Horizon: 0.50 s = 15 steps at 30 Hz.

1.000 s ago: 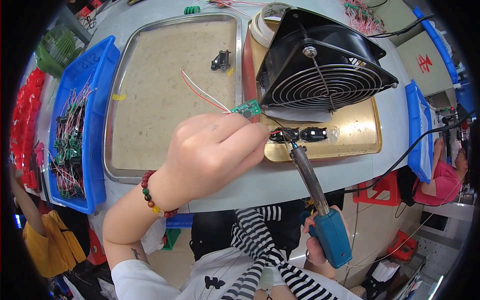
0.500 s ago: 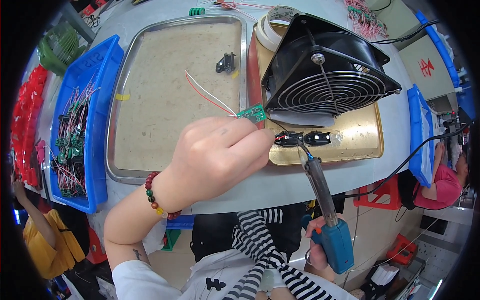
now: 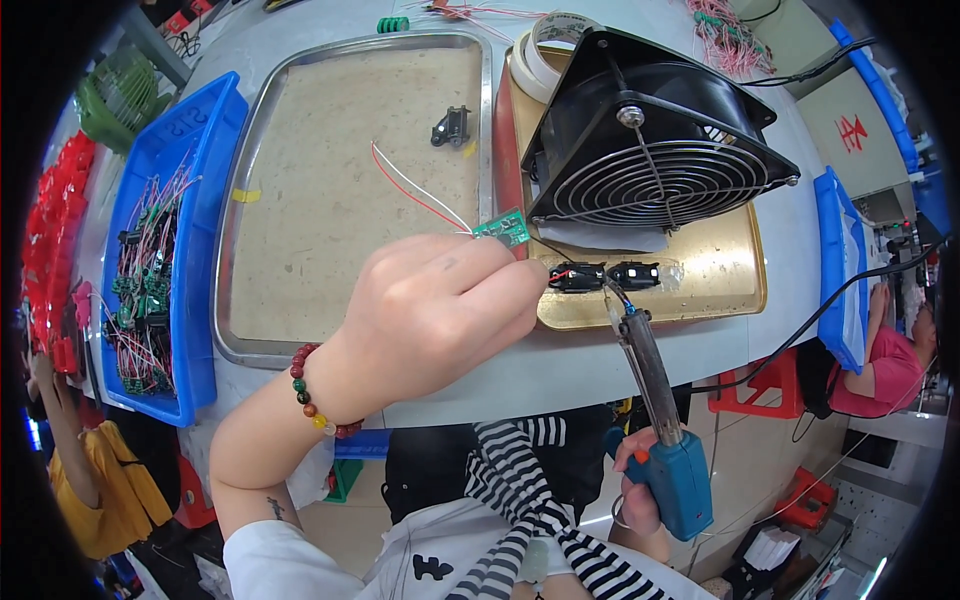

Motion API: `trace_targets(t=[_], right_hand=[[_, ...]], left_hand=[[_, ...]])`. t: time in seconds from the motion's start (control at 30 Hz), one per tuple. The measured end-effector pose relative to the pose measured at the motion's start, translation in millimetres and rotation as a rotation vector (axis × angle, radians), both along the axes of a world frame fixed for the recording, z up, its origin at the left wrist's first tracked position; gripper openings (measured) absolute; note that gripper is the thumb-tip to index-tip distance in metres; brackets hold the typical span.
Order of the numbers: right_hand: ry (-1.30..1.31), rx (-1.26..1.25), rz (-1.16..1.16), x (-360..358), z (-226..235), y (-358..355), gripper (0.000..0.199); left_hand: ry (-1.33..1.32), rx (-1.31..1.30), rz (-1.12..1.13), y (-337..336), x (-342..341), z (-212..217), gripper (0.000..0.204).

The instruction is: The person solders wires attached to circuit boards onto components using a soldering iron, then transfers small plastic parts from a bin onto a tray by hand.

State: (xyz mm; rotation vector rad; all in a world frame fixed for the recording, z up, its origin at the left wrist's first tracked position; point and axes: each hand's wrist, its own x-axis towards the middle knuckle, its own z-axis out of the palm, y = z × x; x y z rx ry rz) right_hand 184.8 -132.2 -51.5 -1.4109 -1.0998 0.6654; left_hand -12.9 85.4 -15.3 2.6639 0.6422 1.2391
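Note:
My left hand [image 3: 440, 310] is closed in a pinch beside two small black plastic housings, [image 3: 634, 275] set end to end on a gold metal lid [image 3: 720, 300]. A green circuit board [image 3: 507, 230] with a red and a white wire sticks out above its knuckles; the fingertips and their exact grip are partly hidden. A short red wire shows at the left housing. My right hand [image 3: 640, 490] is wrapped round the blue handle of a soldering gun [image 3: 682, 485]. The gun's tip points up at the housings, close to the left one's right end.
Behind the housings stands a black fan [image 3: 660, 130] with a wire guard; tape rolls [image 3: 535, 70] lie beside it. A metal tray [image 3: 350, 200] holds another black housing [image 3: 451, 126]. Wired boards fill a blue bin [image 3: 185, 330] at left. Co-workers sit on both sides.
The soldering gun has shifted slightly right, and its tip has moved right along the housings. My left hand stays in place. At far left, a co-worker's arm has moved.

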Motion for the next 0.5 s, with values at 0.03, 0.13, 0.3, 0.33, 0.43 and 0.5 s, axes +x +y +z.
trace_targets(t=[0.03, 0.13, 0.3, 0.33, 0.43, 0.5], right_hand=[[0.006, 0.002, 0.004, 0.5, -0.8, 0.2, 0.038], [0.009, 0.024, 0.003, 3.9, -2.3, -0.9, 0.041], [0.116, 0.106, -0.049, 5.3, -12.2, -1.5, 0.049], [0.125, 0.119, -0.043, 6.5, -13.9, -3.3, 0.049], [0.175, 0.118, -0.031, 12.4, -19.6, -9.4, 0.055], [0.276, 0.165, -0.056, 12.5, -22.0, -11.7, 0.059]], left_hand=[[0.006, 0.002, 0.004, 0.2, -1.7, 2.2, 0.016], [-0.001, 0.054, 0.002, 3.2, -1.1, 16.7, 0.020], [0.026, -0.484, 0.090, 16.6, -12.2, 40.4, 0.027], [0.202, -0.725, 0.062, 17.1, -16.3, 44.6, 0.028], [0.153, -0.639, 0.093, 10.8, -5.6, 47.9, 0.026], [0.064, -0.594, 0.132, 8.6, -1.7, 46.8, 0.028]])
